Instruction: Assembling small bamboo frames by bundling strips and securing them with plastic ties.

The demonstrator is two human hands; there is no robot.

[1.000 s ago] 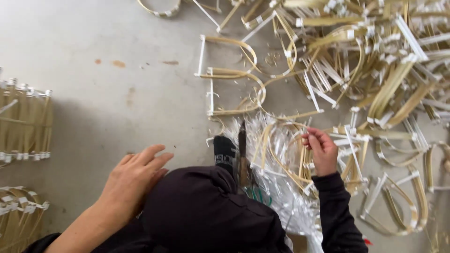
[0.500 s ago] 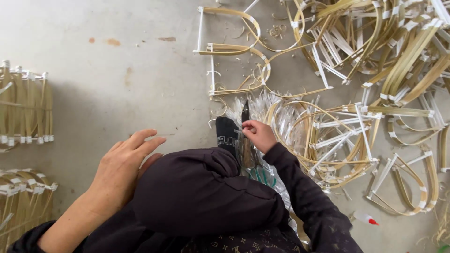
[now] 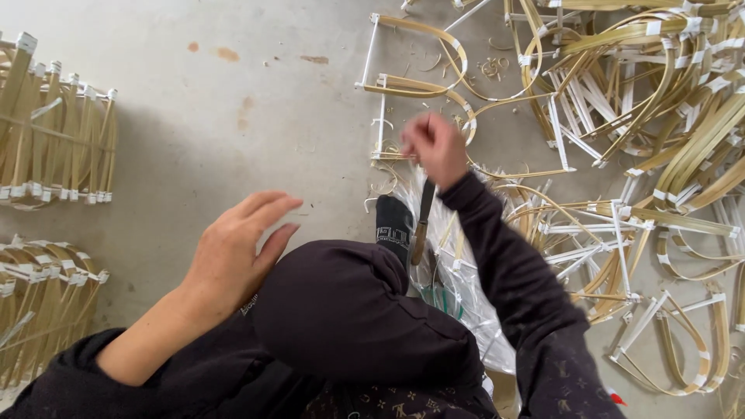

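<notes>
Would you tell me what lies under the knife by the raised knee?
Under the knife lies a clear plastic sheet on the concrete floor. The knee hides the sheet's near edge and anything beneath it.

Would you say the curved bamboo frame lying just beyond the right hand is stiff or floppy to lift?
The bamboo frame is probably springy: its thin strips hold a bent curve. It looks light, being open and slender. Pushed, it would likely slide on the concrete floor rather than roll.

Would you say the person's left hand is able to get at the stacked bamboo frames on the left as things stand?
Probably yes. The left hand is open, holds nothing and hovers over bare floor; nothing lies between it and the stacked bamboo frames. It would need to stretch further left.
</notes>
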